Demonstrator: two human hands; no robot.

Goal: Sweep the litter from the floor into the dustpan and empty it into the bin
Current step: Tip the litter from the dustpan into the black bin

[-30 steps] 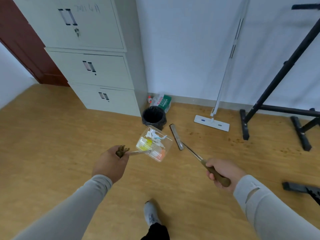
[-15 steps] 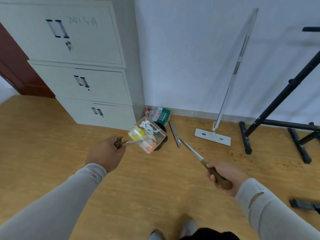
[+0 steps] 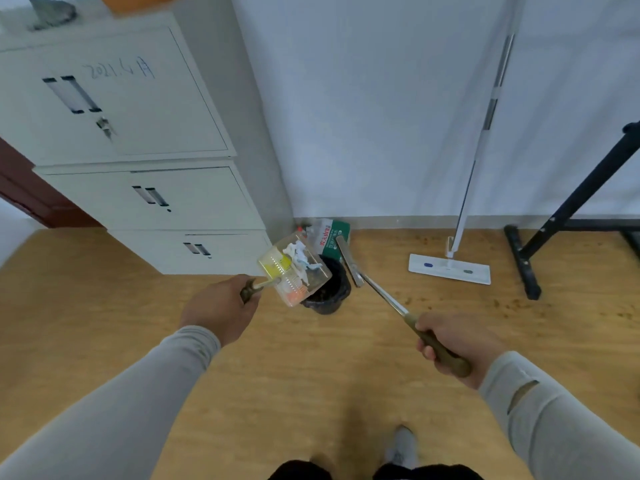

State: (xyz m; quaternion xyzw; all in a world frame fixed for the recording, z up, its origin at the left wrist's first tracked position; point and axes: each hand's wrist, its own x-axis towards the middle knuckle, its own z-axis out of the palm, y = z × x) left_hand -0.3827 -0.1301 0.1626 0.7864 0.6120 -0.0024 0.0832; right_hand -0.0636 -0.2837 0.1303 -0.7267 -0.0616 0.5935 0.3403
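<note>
Closer now, my left hand [image 3: 221, 306] grips the dustpan [image 3: 294, 271], litter [image 3: 298, 259] inside, just over the bin [image 3: 327, 294] ahead; my right hand [image 3: 450, 344] holds the broom [image 3: 349, 261]. I should tip slowly, mouth well over the rim.

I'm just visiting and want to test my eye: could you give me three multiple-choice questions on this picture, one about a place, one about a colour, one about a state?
1. Where does the clear dustpan appear in the view?
A. flat on the floor
B. in front of the black bin
C. on top of the cabinet

2. What colour is the flat mop by the wall?
A. white
B. red
C. black

3. What is the state of the dustpan?
A. empty
B. holds litter
C. turned upside down

Answers:
1 B: the left hand holds it up and it overlaps the bin's rim.
2 A: its head and pole are white.
3 B: white, yellow and orange scraps show through its clear walls.
</note>
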